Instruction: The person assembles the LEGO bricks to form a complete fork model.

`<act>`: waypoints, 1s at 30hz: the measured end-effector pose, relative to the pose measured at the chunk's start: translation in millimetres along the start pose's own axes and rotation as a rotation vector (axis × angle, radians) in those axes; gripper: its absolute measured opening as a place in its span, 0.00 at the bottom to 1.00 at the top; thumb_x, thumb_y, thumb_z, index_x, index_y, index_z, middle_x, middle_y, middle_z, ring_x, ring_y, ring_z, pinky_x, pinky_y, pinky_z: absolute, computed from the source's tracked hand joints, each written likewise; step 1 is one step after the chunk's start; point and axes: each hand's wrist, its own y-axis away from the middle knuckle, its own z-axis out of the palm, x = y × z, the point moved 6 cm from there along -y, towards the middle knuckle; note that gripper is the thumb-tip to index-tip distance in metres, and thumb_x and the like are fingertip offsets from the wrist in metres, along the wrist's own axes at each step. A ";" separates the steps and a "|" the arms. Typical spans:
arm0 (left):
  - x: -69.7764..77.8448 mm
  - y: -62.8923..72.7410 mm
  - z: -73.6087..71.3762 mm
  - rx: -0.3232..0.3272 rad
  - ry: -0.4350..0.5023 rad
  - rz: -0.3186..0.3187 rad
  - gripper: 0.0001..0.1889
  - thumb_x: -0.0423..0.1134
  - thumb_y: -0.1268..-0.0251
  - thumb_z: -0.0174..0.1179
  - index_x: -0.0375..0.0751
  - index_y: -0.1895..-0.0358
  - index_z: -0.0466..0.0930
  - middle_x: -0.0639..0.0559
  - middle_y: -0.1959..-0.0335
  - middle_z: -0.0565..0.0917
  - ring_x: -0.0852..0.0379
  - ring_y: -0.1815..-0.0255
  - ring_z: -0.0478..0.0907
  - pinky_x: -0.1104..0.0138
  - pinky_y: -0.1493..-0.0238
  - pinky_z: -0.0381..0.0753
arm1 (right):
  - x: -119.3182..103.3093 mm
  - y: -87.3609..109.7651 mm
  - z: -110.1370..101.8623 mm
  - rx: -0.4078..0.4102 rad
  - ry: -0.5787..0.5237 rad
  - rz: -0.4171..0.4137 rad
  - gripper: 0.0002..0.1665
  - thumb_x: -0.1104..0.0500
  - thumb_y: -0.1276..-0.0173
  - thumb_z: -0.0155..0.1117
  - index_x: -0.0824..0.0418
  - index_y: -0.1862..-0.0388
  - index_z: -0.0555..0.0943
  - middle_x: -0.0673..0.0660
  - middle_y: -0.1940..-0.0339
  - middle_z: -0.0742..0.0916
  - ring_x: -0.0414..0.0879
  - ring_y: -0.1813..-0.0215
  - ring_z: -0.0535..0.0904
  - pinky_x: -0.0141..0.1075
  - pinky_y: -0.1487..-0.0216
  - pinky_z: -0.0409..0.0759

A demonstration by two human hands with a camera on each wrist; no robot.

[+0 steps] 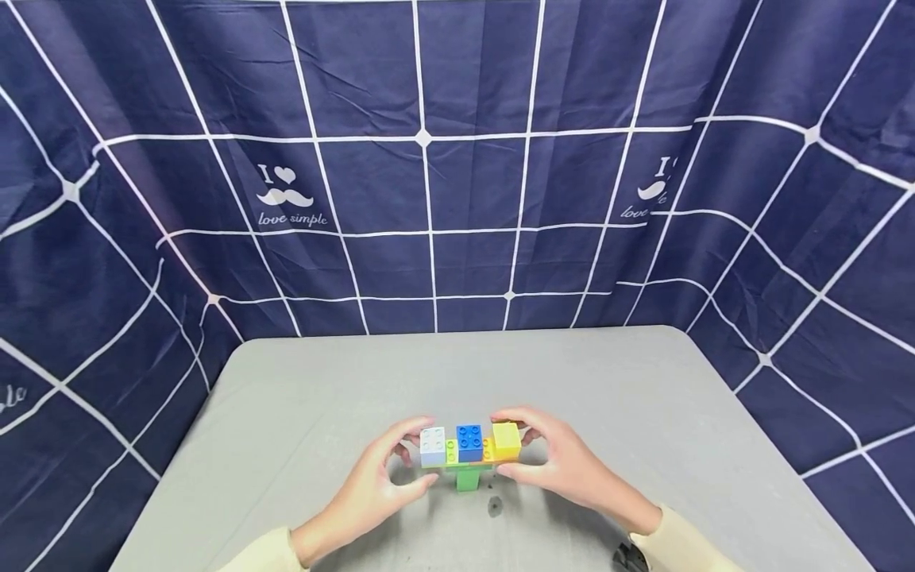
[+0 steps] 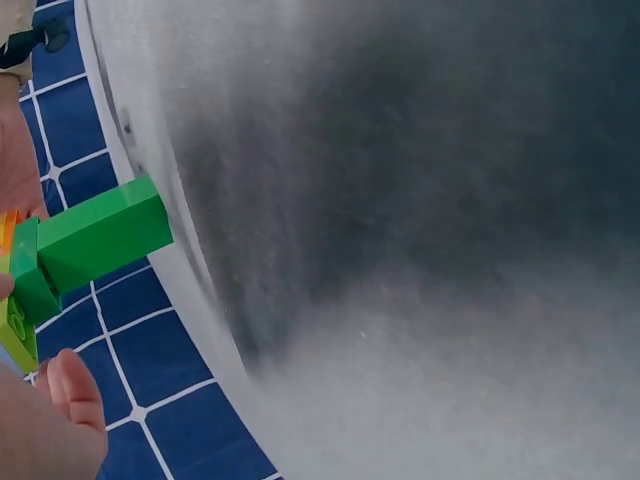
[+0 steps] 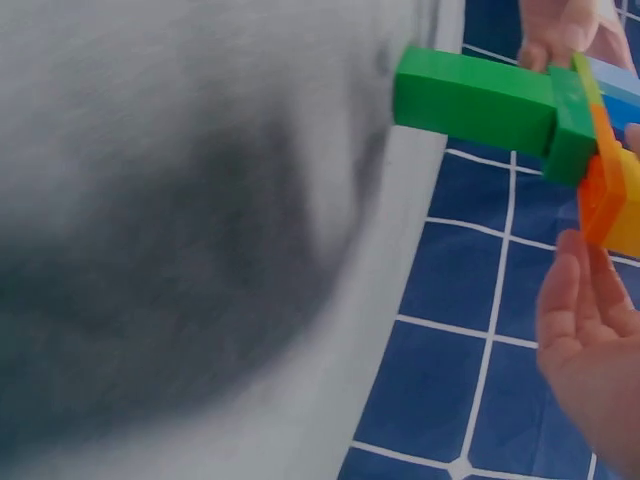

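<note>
A toy-brick build is between my two hands. On top, a pale blue-white brick point(image 1: 432, 446), a blue brick point(image 1: 469, 443) and a yellow brick point(image 1: 507, 441) sit in a row on lime and orange plates point(image 3: 600, 200). Below the middle hangs a green brick column point(image 2: 105, 232); whether its foot touches the table I cannot tell. My left hand point(image 1: 379, 473) curves loosely round the pale end, thumb in front and fingers behind. Around the yellow end, my right hand point(image 1: 565, 461) mirrors it. Small gaps show between the thumbs and the bricks in the head view.
The grey table point(image 1: 322, 397) spreads around the hands, with a dark spot point(image 1: 496, 506) just in front of the build. Dark blue curtains point(image 1: 472, 199) with white grid lines enclose the back and sides. A dark object point(image 1: 629, 558) shows by the right sleeve.
</note>
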 end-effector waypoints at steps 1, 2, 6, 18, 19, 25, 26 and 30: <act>1.7 0.8 -1.0 0.015 -0.010 0.030 0.40 0.26 0.42 0.81 0.49 0.26 0.78 0.56 0.42 0.85 0.55 0.49 0.81 0.61 0.54 0.83 | -0.4 1.4 -1.2 0.010 0.008 -0.016 0.39 0.60 0.37 0.87 0.51 0.28 0.81 0.51 0.37 0.88 0.43 0.44 0.83 0.41 0.51 0.85; 3.4 1.3 -1.9 0.030 -0.022 0.066 0.39 0.25 0.42 0.81 0.47 0.26 0.78 0.54 0.41 0.86 0.55 0.50 0.81 0.61 0.55 0.82 | -0.6 2.9 -2.4 0.019 0.014 -0.031 0.39 0.61 0.37 0.87 0.52 0.28 0.81 0.51 0.37 0.88 0.43 0.43 0.83 0.41 0.51 0.85; 8.4 2.8 -4.7 0.063 -0.081 0.198 0.37 0.22 0.44 0.80 0.44 0.29 0.80 0.50 0.42 0.86 0.52 0.55 0.81 0.62 0.58 0.81 | -0.3 8.2 -6.6 0.063 0.031 -0.098 0.40 0.65 0.39 0.87 0.56 0.28 0.81 0.51 0.37 0.88 0.43 0.44 0.84 0.39 0.52 0.86; 1.8 5.8 -7.8 0.058 -0.097 0.232 0.37 0.19 0.45 0.78 0.46 0.30 0.82 0.51 0.43 0.87 0.50 0.60 0.79 0.61 0.59 0.80 | 7.0 17.8 -2.5 0.138 0.004 -0.279 0.45 0.79 0.50 0.84 0.64 0.32 0.81 0.62 0.38 0.87 0.48 0.46 0.86 0.38 0.59 0.86; 1.4 5.8 -7.9 0.056 -0.087 0.229 0.37 0.18 0.45 0.77 0.45 0.30 0.82 0.50 0.43 0.87 0.50 0.60 0.79 0.61 0.59 0.80 | 7.1 18.1 -2.0 0.148 0.009 -0.295 0.45 0.80 0.51 0.84 0.64 0.33 0.81 0.62 0.38 0.87 0.47 0.46 0.85 0.38 0.60 0.85; -1.2 5.4 -8.5 0.059 -0.045 0.221 0.37 0.17 0.44 0.77 0.44 0.30 0.82 0.49 0.43 0.87 0.50 0.60 0.82 0.60 0.57 0.82 | 8.5 18.7 -1.3 0.169 0.026 -0.245 0.41 0.77 0.47 0.85 0.60 0.33 0.83 0.59 0.39 0.88 0.48 0.55 0.85 0.36 0.58 0.84; -1.5 5.0 -8.5 0.061 -0.046 0.224 0.36 0.17 0.44 0.77 0.43 0.30 0.82 0.49 0.43 0.87 0.51 0.60 0.82 0.60 0.57 0.82 | 8.8 18.8 -1.4 0.170 0.028 -0.232 0.41 0.77 0.46 0.85 0.60 0.33 0.83 0.58 0.39 0.88 0.49 0.56 0.85 0.35 0.57 0.84; -3.0 3.6 -8.3 0.075 -0.047 0.225 0.36 0.18 0.45 0.78 0.41 0.31 0.82 0.47 0.44 0.88 0.51 0.60 0.84 0.63 0.55 0.83 | 9.2 17.8 -1.1 0.166 0.019 -0.194 0.40 0.75 0.43 0.84 0.59 0.31 0.82 0.56 0.39 0.88 0.51 0.58 0.85 0.34 0.53 0.83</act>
